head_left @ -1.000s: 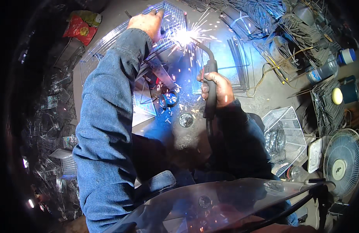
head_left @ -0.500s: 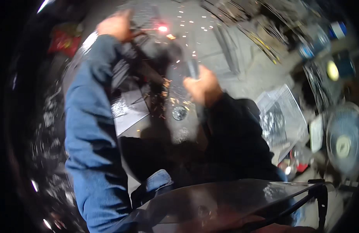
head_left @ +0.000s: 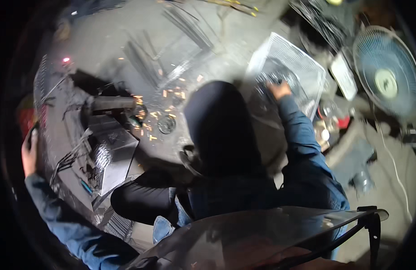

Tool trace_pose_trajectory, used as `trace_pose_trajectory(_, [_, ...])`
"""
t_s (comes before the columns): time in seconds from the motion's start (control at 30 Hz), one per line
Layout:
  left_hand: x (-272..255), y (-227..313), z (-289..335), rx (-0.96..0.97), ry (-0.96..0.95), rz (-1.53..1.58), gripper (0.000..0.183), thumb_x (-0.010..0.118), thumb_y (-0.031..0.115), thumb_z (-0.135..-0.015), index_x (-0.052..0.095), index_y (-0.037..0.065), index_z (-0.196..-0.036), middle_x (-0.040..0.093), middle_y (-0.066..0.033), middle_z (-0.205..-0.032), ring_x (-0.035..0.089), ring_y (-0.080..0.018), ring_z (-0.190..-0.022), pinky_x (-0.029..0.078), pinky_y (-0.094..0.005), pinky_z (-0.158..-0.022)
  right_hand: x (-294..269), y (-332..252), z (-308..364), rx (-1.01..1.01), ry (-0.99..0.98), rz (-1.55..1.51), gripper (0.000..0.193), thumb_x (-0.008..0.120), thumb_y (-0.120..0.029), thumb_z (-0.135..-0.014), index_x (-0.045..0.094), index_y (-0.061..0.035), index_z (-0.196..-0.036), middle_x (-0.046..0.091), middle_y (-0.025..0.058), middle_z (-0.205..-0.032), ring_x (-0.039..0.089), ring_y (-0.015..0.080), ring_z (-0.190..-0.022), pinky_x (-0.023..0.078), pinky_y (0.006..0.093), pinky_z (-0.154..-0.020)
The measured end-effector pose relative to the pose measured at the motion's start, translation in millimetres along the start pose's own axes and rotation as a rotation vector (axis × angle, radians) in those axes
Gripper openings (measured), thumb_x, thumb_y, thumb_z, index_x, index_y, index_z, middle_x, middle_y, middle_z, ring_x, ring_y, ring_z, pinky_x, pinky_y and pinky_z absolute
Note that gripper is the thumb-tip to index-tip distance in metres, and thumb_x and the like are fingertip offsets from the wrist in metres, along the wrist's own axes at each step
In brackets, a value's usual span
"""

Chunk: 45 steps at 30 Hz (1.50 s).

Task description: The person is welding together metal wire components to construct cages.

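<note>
At the far left, my left hand (head_left: pixel 30 153) is curled round a dark thing that I cannot make out. Beyond it, a small spot glows red (head_left: pixel 66 59) near thin dark rods. My right hand (head_left: pixel 280 89) reaches into a white mesh basket (head_left: pixel 319 74), its fingers bent against a dark, shiny bundle (head_left: pixel 280 72). What they grip there is hard to see. A thick metal block (head_left: pixel 111 104) stands between the hands, with bright orange bits scattered beside it. Near these bits lies a round dark disc (head_left: pixel 166 124).
A pale, shiny-patched panel (head_left: pixel 115 157) leans beside the block. Dark bars (head_left: pixel 187 29) lie on the floor ahead. To the right are a standing fan (head_left: pixel 386 76), a white box (head_left: pixel 344 76) and a white cord (head_left: pixel 395 171). A clear visor (head_left: pixel 262 229) crosses the bottom.
My left hand has swung to the far left, and the red glow now shows there. My right hand has left the long tool it held and moved right into the basket. The view has shifted.
</note>
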<state>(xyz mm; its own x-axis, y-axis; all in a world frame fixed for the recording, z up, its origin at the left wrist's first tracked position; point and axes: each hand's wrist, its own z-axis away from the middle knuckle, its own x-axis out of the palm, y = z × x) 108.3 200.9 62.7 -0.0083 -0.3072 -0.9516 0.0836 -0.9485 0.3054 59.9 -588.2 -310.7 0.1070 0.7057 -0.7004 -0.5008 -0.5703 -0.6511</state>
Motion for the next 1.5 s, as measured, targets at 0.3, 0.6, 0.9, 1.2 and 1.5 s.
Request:
trace_pose_trajectory(0.3, [46,139,25,-0.086,0.195,-0.184,0.055,0.066,0.046,-0.084,0.063,0.000,-0.115,0.067,-0.0199,-0.105,0.065,-0.0279,-0.100,0.047,-0.0359,-0.090,49,93,-42,-0.007,-0.292,0.874,0.042,0.061,-0.016,-0.080,0.053,-0.0028,-0.119,0.057,0.0248,-0.120,0.058,0.0398,-0.109,0.048,0.0445,-0.093])
trace_pose_trajectory(0.6, [42,163,20,-0.113,0.187,-0.271,0.064,0.063,0.057,-0.081,0.064,0.002,-0.114,0.065,-0.0217,-0.108,0.063,-0.0348,-0.103,0.048,-0.0398,-0.091,-28,76,-9,-0.120,-0.107,0.676,0.043,0.072,-0.038,-0.073,0.066,0.0014,-0.091,0.065,0.0281,-0.093,0.064,0.0399,-0.091,0.050,0.0443,-0.083])
trace_pose_trajectory(0.9, [85,223,135,0.275,0.594,0.544,0.024,0.070,0.017,-0.085,0.069,-0.001,-0.101,0.069,-0.0114,-0.089,0.062,-0.0134,-0.082,0.049,-0.0274,-0.076,-138,-122,11,-0.359,-0.014,-0.513,0.035,0.067,-0.022,-0.087,0.062,0.0090,-0.101,0.068,0.0142,-0.091,0.062,0.0188,-0.068,0.052,0.0352,-0.070])
trace_pose_trajectory(1.2, [134,235,150,0.226,0.504,0.672,0.049,0.071,0.012,-0.082,0.054,-0.003,-0.125,0.065,-0.0096,-0.099,0.063,-0.0142,-0.089,0.050,-0.0281,-0.080,2,-392,166,-0.602,-0.796,-1.080,0.031,0.069,-0.028,-0.086,0.061,0.0002,-0.097,0.065,0.0097,-0.082,0.066,0.0206,-0.067,0.057,0.0314,-0.056])
trace_pose_trajectory(1.5, [122,158,162,0.184,0.850,0.482,0.045,0.075,0.012,-0.077,0.059,0.001,-0.118,0.067,-0.0102,-0.096,0.062,-0.0135,-0.082,0.052,-0.0276,-0.074,85,-429,215,-0.745,-0.977,-0.960,0.031,0.067,-0.026,-0.089,0.063,0.0038,-0.098,0.064,0.0050,-0.087,0.060,0.0126,-0.076,0.052,0.0291,-0.068])
